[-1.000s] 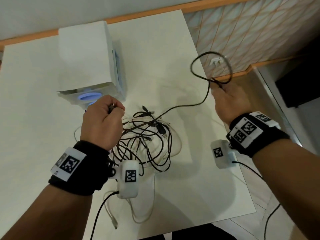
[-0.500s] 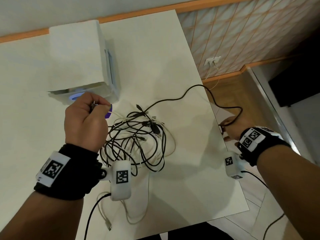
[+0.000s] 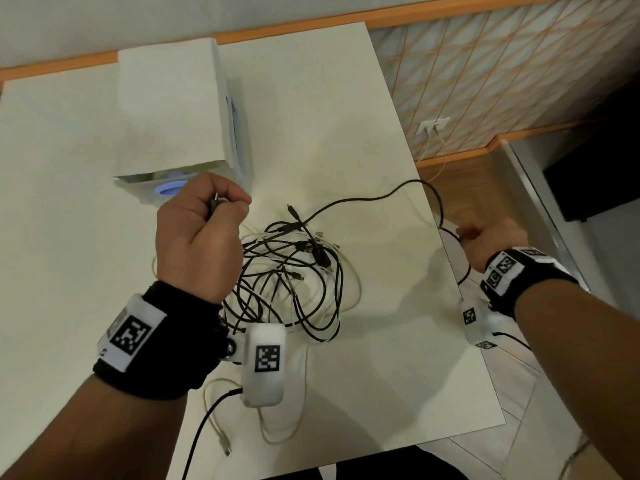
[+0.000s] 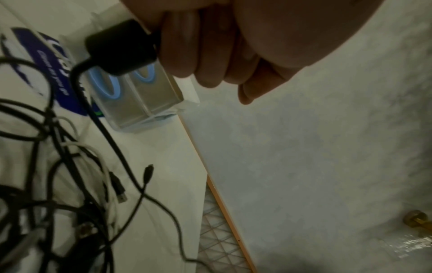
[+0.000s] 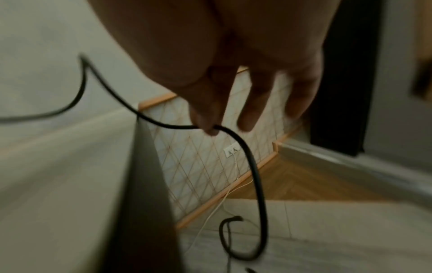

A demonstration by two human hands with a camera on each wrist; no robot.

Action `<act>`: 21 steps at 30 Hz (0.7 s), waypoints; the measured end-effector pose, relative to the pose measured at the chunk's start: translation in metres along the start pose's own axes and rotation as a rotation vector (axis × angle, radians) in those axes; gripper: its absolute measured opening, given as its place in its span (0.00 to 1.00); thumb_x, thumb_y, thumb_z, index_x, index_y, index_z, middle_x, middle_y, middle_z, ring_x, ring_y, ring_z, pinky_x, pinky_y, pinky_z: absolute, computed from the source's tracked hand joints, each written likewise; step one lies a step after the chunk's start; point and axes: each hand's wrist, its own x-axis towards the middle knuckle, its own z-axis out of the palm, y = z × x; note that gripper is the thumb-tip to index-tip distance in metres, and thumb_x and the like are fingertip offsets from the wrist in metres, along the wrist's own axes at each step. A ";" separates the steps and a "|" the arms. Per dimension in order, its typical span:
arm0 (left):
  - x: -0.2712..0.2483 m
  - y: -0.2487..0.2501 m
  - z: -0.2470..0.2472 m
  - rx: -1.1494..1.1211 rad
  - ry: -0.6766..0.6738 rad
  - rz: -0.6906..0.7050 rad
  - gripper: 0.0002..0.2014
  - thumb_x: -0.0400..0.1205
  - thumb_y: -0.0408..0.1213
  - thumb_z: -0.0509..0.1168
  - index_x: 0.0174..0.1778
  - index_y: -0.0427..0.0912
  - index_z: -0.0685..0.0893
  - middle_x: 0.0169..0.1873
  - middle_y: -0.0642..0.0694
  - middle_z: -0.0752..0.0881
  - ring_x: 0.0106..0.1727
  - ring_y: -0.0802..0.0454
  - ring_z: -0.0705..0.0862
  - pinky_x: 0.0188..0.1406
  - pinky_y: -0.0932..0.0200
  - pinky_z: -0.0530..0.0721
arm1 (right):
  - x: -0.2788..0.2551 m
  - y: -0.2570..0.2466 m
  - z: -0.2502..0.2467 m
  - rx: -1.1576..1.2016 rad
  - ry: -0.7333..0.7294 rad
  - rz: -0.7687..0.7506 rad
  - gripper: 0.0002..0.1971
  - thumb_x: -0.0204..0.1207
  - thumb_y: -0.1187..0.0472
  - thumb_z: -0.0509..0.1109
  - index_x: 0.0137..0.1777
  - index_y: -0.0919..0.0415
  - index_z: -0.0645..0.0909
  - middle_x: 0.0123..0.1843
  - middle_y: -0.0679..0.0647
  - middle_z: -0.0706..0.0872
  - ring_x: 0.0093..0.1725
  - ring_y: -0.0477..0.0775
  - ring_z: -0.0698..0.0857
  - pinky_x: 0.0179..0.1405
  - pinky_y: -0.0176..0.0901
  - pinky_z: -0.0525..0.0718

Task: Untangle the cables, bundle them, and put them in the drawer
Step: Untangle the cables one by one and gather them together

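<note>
A tangle of black and white cables lies in the middle of the white table. My left hand is a fist above the tangle's left side and grips a black plug, whose cable hangs down into the heap. Just past the table's right edge, my right hand pinches a black cable that runs out of the tangle. In the right wrist view, thumb and forefinger hold that cable, which loops down toward the floor. The white drawer unit stands behind my left hand.
The drawer fronts with blue ring handles face the tangle. A thin white cable end trails near the table's front edge. To the right are wooden floor, a wall socket and a dark cabinet.
My right hand has come down from above the table's far right to beside its right edge, drawing the black cable out sideways. My left hand has kept its grip by the drawer unit.
</note>
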 end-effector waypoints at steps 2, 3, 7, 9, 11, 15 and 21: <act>-0.003 0.006 0.002 -0.066 -0.005 0.009 0.11 0.73 0.28 0.62 0.31 0.49 0.82 0.15 0.58 0.69 0.19 0.54 0.63 0.24 0.63 0.61 | -0.001 -0.015 -0.003 -0.075 0.034 -0.018 0.16 0.75 0.67 0.71 0.63 0.61 0.82 0.46 0.58 0.83 0.50 0.62 0.83 0.50 0.47 0.82; -0.004 0.008 0.003 -0.096 -0.010 0.010 0.10 0.73 0.26 0.61 0.32 0.46 0.81 0.15 0.58 0.69 0.18 0.56 0.62 0.23 0.65 0.61 | -0.001 -0.024 -0.003 -0.081 0.023 -0.082 0.24 0.73 0.66 0.71 0.70 0.60 0.77 0.58 0.60 0.83 0.60 0.64 0.82 0.57 0.50 0.83; -0.008 0.015 0.007 -0.185 -0.038 -0.004 0.08 0.73 0.24 0.59 0.33 0.41 0.79 0.16 0.58 0.68 0.18 0.57 0.60 0.21 0.66 0.58 | -0.017 -0.064 0.013 -0.087 -0.168 -0.601 0.42 0.69 0.57 0.74 0.81 0.38 0.59 0.84 0.45 0.63 0.81 0.53 0.67 0.79 0.59 0.69; -0.008 0.019 0.009 -0.235 -0.048 -0.020 0.08 0.73 0.24 0.58 0.33 0.40 0.78 0.17 0.57 0.67 0.18 0.57 0.58 0.21 0.67 0.57 | -0.025 -0.075 0.028 -0.226 -0.222 -0.710 0.31 0.74 0.52 0.73 0.77 0.41 0.70 0.81 0.44 0.70 0.78 0.50 0.70 0.79 0.55 0.68; -0.010 0.025 0.010 -0.278 -0.062 -0.020 0.09 0.73 0.23 0.58 0.33 0.40 0.78 0.18 0.55 0.66 0.18 0.57 0.58 0.22 0.68 0.57 | -0.025 -0.079 0.041 -0.313 -0.176 -0.718 0.15 0.76 0.52 0.71 0.63 0.47 0.85 0.67 0.48 0.84 0.68 0.55 0.81 0.70 0.53 0.77; -0.013 0.035 0.011 -0.318 -0.116 0.007 0.10 0.74 0.22 0.56 0.33 0.39 0.77 0.18 0.53 0.63 0.18 0.56 0.56 0.22 0.67 0.57 | -0.030 -0.088 0.038 -0.423 -0.120 -0.611 0.14 0.79 0.52 0.65 0.56 0.57 0.88 0.61 0.55 0.86 0.63 0.61 0.83 0.64 0.51 0.81; -0.010 0.044 0.014 -0.407 -0.183 0.010 0.10 0.72 0.19 0.52 0.34 0.35 0.76 0.16 0.54 0.63 0.19 0.55 0.55 0.24 0.63 0.56 | -0.090 -0.118 0.022 0.049 -0.275 -0.960 0.22 0.72 0.58 0.72 0.67 0.49 0.81 0.62 0.46 0.87 0.62 0.48 0.84 0.67 0.47 0.80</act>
